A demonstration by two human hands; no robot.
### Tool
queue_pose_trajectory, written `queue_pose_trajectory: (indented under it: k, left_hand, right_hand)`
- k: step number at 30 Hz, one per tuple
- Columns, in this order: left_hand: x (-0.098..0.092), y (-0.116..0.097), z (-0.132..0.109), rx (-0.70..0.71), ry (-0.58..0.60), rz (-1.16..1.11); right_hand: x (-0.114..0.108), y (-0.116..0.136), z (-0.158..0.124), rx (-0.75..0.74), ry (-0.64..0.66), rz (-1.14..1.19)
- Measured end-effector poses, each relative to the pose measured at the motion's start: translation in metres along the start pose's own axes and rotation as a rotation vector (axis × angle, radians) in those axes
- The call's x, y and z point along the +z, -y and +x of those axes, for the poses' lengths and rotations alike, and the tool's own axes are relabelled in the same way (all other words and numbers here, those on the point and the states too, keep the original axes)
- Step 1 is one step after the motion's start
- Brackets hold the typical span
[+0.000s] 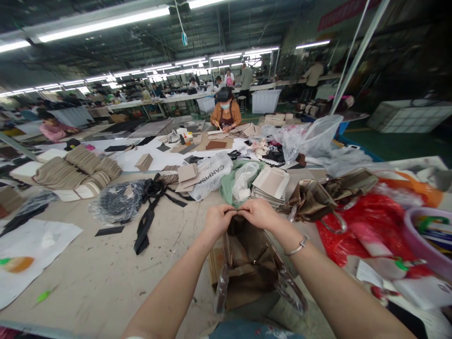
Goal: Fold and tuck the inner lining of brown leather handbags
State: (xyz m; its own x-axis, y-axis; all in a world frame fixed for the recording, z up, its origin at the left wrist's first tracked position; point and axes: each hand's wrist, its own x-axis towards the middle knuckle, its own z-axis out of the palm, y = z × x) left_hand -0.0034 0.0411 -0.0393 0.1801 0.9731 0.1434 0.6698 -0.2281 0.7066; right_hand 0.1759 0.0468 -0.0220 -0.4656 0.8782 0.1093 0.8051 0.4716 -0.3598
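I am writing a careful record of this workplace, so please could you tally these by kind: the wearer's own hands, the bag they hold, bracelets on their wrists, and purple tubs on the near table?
Own hands: 2 (left hand, right hand)
Held brown bag: 1
Bracelet: 1
Purple tub: 1
Total: 5

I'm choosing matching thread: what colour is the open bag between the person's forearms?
The bag is brown; it shows best in the head view.
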Motion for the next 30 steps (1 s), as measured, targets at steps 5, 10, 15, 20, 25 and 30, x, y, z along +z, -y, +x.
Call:
queue_pose_trajectory:
  k: [5,10,15,20,25,30]
  left_hand:
    - [0.000,-0.003,-0.001,-0.036,-0.013,-0.049]
    - [0.000,0.003,0.004,-0.096,0.022,-0.129]
    - [-0.008,0.007,0.004,-0.169,0.100,-0.359]
    - [-0.016,0.005,-0.002,-0.199,0.193,-0.559]
    - [-0.013,0.004,-0.003,-0.123,0.216,-0.532]
    - [-0.005,0.007,-0.001,-0.154,0.047,-0.284]
  right_hand:
    - [-0.001,-0.005,-0.002,-0.071,0.013,0.190]
    - [-0.002,-0.008,-0.003,-0.034,-0.012,0.197]
    - [-0.002,-0.005,-0.001,-0.005,-0.023,0.064]
    - [-0.004,-0.004,-0.001,0.005,-0.026,0.038]
    - [-0.007,-0.004,-0.002,0.024,-0.006,0.018]
    - [-0.009,-0.001,-0.007,0.010,0.003,0.069]
